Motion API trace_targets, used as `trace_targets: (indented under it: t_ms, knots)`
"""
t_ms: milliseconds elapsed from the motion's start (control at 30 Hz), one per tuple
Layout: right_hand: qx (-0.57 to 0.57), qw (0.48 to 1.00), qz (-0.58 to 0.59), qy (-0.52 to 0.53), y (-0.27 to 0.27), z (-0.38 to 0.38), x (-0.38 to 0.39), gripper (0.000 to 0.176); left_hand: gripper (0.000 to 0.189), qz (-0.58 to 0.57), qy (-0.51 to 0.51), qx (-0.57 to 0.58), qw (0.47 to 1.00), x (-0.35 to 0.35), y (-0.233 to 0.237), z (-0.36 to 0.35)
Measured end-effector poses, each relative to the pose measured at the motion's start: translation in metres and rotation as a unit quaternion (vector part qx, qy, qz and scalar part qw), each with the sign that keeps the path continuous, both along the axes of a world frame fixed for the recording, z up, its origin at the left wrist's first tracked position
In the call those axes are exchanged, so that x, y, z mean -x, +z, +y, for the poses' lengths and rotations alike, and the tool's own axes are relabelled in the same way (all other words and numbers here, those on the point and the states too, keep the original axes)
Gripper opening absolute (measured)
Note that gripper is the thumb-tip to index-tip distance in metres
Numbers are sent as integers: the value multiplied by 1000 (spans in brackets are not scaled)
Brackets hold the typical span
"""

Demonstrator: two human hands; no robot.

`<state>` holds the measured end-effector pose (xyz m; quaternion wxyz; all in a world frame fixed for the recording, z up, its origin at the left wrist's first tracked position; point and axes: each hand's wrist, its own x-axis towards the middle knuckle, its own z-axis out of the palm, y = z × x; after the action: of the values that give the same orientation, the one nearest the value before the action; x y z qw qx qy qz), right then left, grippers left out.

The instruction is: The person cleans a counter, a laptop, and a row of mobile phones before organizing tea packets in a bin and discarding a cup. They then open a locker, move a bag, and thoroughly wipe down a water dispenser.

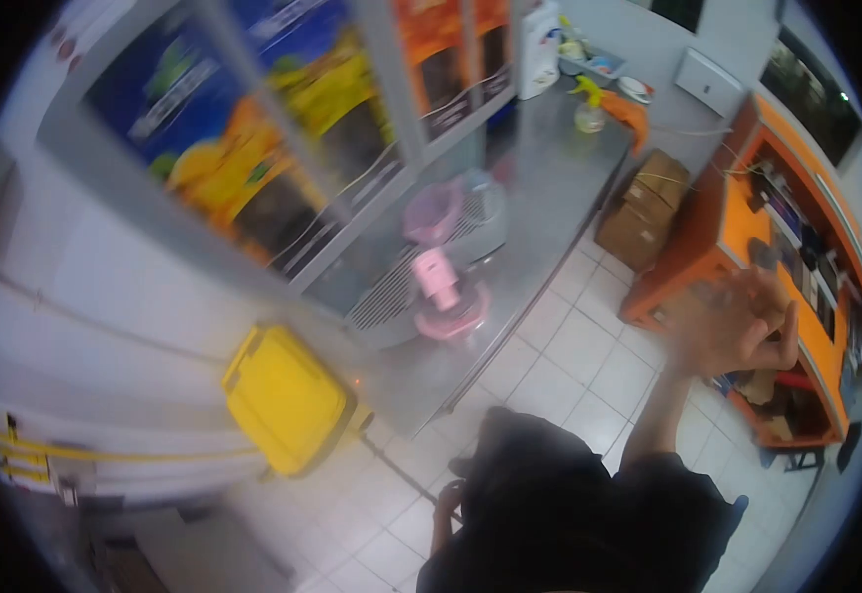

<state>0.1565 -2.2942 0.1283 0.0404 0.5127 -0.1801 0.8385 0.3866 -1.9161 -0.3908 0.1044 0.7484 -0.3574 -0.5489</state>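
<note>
My right hand (732, 321) is raised at the right, smeared by motion, with its fingers loosely bent and apart and nothing visible in it. Behind it stands an orange shelf unit (737, 237). Low in the middle, my left hand (446, 499) is partly hidden by my dark clothing. It appears closed around a thin dark pole (406, 476), which slants up and left across the floor toward a yellow bin lid (287, 400). What is on the pole's far end is too blurred to name.
A metal counter (549, 208) carries a pink basin (433, 212), a pink container (438, 279), a pink bowl (455, 314) and a spray bottle (589, 119). Cardboard boxes (643, 212) stand on the tiled floor (569, 371) between counter and shelf. Yellow pipes (105, 455) run along the left.
</note>
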Motion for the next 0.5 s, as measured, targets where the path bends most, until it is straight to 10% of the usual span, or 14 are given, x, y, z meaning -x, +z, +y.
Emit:
trace_targets:
  t_ms: [200,267,500]
  knots:
    - [-128,970,67,-197,-11,-103,140,31,51,141,-162,180,960,110,189,-297]
    - [-239,962,72,-112,-23,-145,182,29,49,201,-131,305,922,139,151,-386]
    - [-493,859,117,66,-149,-339,288,30,47,162,49,376,911,184,289,-635]
